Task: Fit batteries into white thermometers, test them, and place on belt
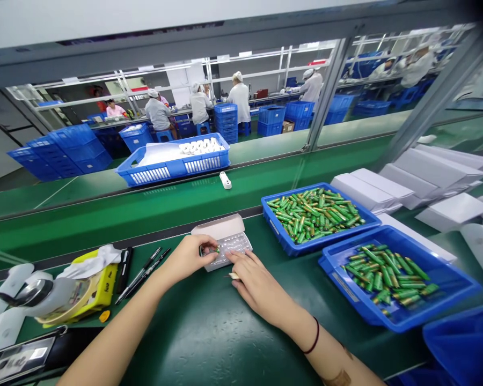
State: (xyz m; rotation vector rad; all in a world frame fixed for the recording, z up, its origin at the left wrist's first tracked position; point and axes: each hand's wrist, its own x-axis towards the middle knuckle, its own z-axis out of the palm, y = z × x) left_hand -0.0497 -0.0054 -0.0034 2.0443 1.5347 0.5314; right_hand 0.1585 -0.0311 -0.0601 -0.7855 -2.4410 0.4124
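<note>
We had the open white box (225, 230) near the counter's (209, 332) far edge, about midway along what showed of it, with the clear moulded insert (236, 242) facing up. The fingers of our left hand (189, 256) pinched what looked like a small green piece (218, 249) just over the left part of the insert. Our right hand (260, 281) reached flat, its leading fingers spread along the box's near side, while a small pale piece (235, 276) sat between thumb and curled fingers; we could not tell how firmly.

The likeliest trouble, we judged, was a slip: such a thin pinch could have let the green piece roll off, and the smooth counter offered little to stop it. The pale piece, held while the same hand steadied the box, could have dropped if those fingers shifted. Pressing unevenly on one side might have tipped the box, and a push away from us could have sent it over the far edge towards the green strip (265, 179). To the right, the nearer blue tray (346, 292) stood close to our forearm, so a careless elbow might have knocked it and scattered its green cylinders (386, 271).
</note>
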